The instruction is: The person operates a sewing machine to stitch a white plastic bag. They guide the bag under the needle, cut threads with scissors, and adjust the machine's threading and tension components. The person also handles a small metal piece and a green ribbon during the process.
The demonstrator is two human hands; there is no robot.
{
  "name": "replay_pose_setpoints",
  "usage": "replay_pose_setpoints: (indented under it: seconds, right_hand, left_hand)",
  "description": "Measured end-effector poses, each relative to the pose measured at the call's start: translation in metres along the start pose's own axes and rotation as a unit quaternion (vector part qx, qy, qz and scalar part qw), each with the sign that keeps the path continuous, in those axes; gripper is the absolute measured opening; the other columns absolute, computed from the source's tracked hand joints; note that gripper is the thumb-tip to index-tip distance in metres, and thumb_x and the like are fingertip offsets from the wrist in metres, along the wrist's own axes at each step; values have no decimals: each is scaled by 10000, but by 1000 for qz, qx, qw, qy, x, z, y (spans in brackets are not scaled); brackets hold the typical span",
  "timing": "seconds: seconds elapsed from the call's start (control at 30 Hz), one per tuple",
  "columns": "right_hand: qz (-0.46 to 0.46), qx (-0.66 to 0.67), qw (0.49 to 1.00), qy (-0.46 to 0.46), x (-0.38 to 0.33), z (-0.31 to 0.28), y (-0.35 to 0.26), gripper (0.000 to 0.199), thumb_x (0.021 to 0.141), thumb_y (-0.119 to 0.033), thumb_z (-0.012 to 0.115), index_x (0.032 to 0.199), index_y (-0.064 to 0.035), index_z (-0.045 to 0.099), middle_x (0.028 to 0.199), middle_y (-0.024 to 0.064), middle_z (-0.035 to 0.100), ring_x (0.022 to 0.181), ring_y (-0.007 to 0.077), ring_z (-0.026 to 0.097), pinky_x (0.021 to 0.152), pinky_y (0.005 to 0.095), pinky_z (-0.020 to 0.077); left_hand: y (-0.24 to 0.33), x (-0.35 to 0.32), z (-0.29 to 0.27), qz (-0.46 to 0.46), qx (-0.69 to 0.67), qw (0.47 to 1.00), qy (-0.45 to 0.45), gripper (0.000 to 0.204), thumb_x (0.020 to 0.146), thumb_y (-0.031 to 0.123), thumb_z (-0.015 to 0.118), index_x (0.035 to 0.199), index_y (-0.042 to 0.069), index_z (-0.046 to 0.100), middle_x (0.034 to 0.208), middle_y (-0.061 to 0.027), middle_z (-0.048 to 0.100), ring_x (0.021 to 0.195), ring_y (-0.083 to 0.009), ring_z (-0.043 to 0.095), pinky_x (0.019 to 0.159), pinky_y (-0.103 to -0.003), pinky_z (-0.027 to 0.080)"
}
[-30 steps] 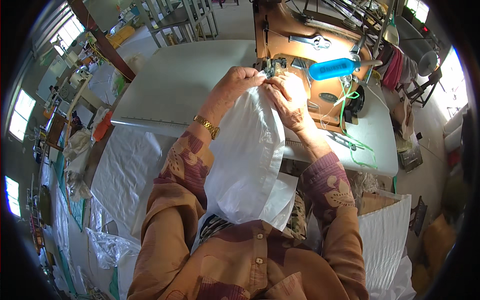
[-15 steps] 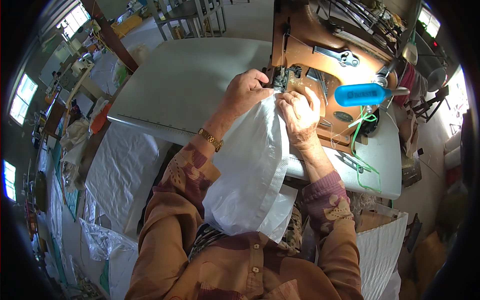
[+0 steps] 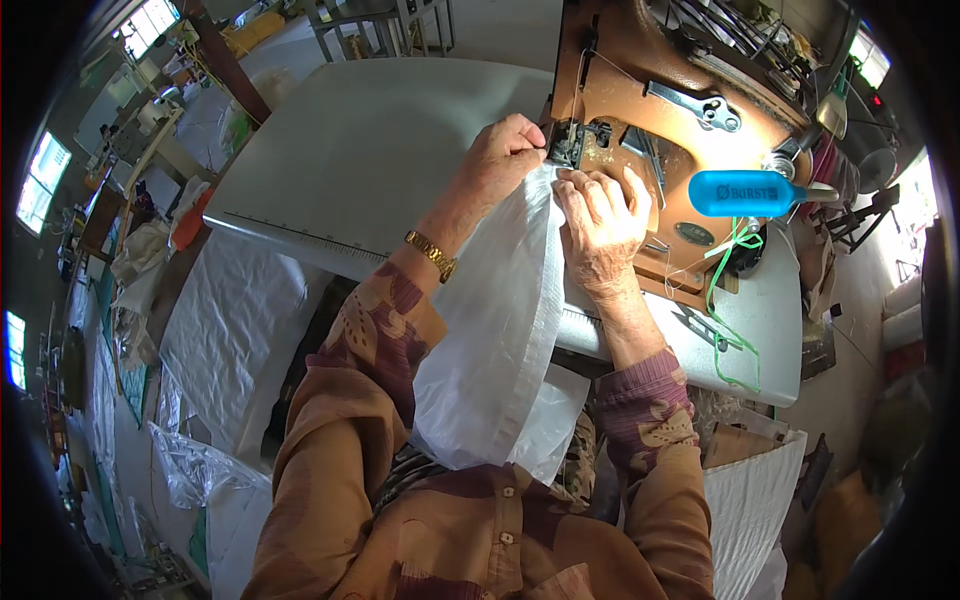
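Observation:
A tan sewing machine (image 3: 690, 150) stands on the grey table, its needle and presser foot at its left end. White woven plastic sheeting (image 3: 490, 340), perhaps a sack, runs from the presser foot down over the table edge to my lap. My left hand (image 3: 497, 155) pinches its upper left edge between thumb and fingers, close beside the foot. On the right edge lies my right hand (image 3: 605, 225), fingers bent and pressing the material down just below the foot. A blue bottle-shaped object (image 3: 740, 193) with a narrow tip is in front of the machine arm.
The grey table (image 3: 390, 130) has a ruler strip along its front edge. Green cord (image 3: 715, 300) dangles at the right of the machine. White sheets (image 3: 235, 330) hang at the left, and a white sack (image 3: 750, 500) stands at the lower right. A metal-framed chair (image 3: 385, 25) stands beyond.
The view has shifted a little, so the machine appears farther right. Both hands keep to the sheeting near the presser foot; my right hand lies slightly lower relative to the foot.

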State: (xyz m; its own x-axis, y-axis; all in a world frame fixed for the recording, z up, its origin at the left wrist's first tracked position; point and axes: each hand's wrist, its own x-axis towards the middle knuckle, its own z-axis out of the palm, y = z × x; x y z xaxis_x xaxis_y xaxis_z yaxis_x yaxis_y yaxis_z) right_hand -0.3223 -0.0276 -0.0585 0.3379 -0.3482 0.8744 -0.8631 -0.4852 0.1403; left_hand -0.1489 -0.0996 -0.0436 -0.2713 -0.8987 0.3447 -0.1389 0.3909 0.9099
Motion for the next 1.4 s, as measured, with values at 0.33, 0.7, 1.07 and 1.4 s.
replay_pose_setpoints:
  seconds: [0.33, 0.7, 1.07, 1.4]
  right_hand:
    - [31, 15, 999, -18, -1, 3, -2, 364, 695, -101, 700, 1056, -140, 674, 1076, 7, 661, 1030, 210, 622, 1037, 485, 381]
    - [24, 7, 999, -35, -2, 0, -3, 396, 712, -151, 728, 1102, -156, 663, 1053, -5, 641, 1018, 206, 611, 1045, 494, 375]
    - [3, 26, 999, 26, -5, 3, 0, 332, 695, -201, 722, 1011, -135, 644, 991, 18, 635, 915, 209, 615, 966, 496, 423]
    - [4, 22, 999, 32, -9, 7, 4, 310, 741, -210, 711, 1034, -126, 649, 970, 18, 642, 906, 213, 601, 956, 447, 424]
  left_hand:
    - [-4, 7, 1, -10, 1, 1000, -2, 80, 897, 16, 642, 965, 4, 601, 830, -22, 647, 768, -73, 573, 671, -226, 460]
    - [-4, 10, 1, -4, 31, 999, 5, 65, 889, 4, 620, 951, 17, 604, 819, -4, 631, 755, -63, 565, 662, -222, 466]
    - [-8, 15, 3, -16, 28, 999, -8, 68, 891, -2, 610, 955, 16, 592, 819, -15, 634, 742, -77, 577, 655, -234, 476]
    - [-7, 24, 4, -24, 38, 999, 0, 87, 831, -27, 659, 899, 16, 627, 783, -54, 679, 714, -111, 620, 629, -267, 492]
